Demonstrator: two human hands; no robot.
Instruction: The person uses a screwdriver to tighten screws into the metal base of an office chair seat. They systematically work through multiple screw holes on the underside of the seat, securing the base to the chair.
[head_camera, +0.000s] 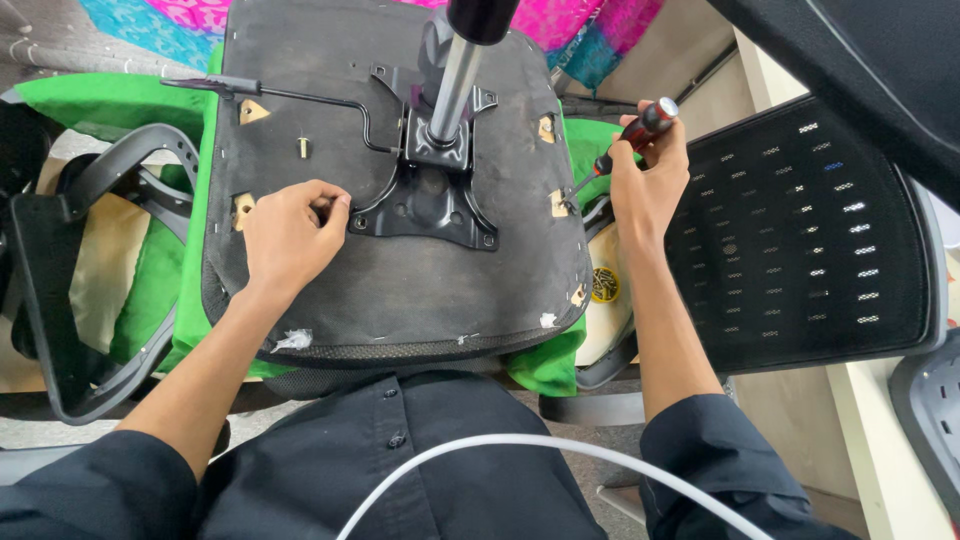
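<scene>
Seat (400, 270): upturned in front of the person; looks bulky, stiff underneath, best gripped at the rim.
Left hand (285, 235): fingers curled, pressing it.
Right hand (645, 175): fingers wrapped round screwdriver (625, 145), tip at seat edge.

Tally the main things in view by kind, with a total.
Upturned chair seat: 1
Mesh chair back: 1
Armrest: 1
Red-and-black screwdriver, in the right hand: 1
Green cloth: 1
Total: 5
</scene>
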